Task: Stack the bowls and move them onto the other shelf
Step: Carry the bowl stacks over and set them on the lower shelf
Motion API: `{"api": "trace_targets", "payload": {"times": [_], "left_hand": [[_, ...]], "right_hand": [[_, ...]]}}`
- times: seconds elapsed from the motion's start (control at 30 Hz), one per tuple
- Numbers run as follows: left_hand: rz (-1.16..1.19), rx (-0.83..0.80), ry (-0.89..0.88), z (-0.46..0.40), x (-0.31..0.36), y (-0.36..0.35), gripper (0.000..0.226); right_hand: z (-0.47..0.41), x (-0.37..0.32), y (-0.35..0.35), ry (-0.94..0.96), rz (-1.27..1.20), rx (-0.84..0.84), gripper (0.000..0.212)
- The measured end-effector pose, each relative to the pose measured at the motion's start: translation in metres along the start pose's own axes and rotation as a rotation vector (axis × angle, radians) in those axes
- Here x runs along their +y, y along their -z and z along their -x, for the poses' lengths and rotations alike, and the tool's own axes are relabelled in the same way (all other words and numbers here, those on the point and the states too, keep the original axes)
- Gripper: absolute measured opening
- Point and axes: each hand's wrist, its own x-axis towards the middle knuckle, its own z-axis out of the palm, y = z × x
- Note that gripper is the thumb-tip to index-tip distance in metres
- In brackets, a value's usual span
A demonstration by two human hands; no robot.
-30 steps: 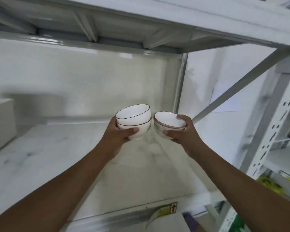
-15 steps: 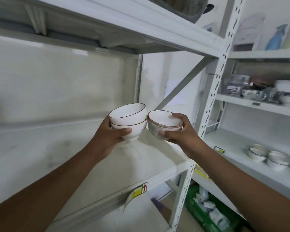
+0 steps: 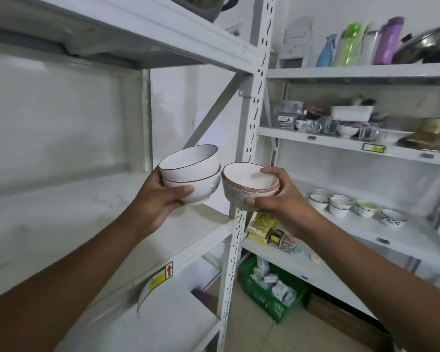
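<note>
You've a two-bowl stack [image 3: 189, 175] gripped in your left hand [image 3: 160, 201] and another stack [image 3: 249, 185] gripped in your right hand [image 3: 277, 196], both level with the upright post [image 3: 252, 118], so carry them rightward steadily, rims level

No words can be read. A yellow sticker with a red up-arrow [image 3: 160, 274] sits on the left shelf's front edge; a similar label [image 3: 374, 148] marks the right shelf's edge.
</note>
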Motion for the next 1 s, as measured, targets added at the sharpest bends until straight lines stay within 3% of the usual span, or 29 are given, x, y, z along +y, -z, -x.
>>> {"api": "trace_targets", "payload": {"times": [0.23, 0.33, 0.6, 0.77, 1.0], "left_hand": [[0.084, -0.133, 0.016, -0.015, -0.013, -0.045, 0.082], [0.112, -0.165, 0.032, -0.021, -0.021, -0.062, 0.084], [0.187, -0.244, 0.054, -0.040, -0.048, -0.105, 0.062], [0.242, -0.293, 0.104, -0.051, -0.066, -0.136, 0.084], [0.288, -0.330, 0.146, -0.073, -0.096, -0.183, 0.077]], "right_hand": [[0.033, 0.000, 0.044, 0.007, 0.000, 0.130, 0.072], [0.042, 0.000, 0.064, 0.016, -0.005, 0.176, 0.078], [0.071, -0.005, 0.107, 0.016, 0.093, 0.319, 0.085], [0.088, -0.008, 0.126, 0.019, 0.089, 0.397, 0.085], [0.100, -0.011, 0.159, 0.028, 0.100, 0.489, 0.080]]}}
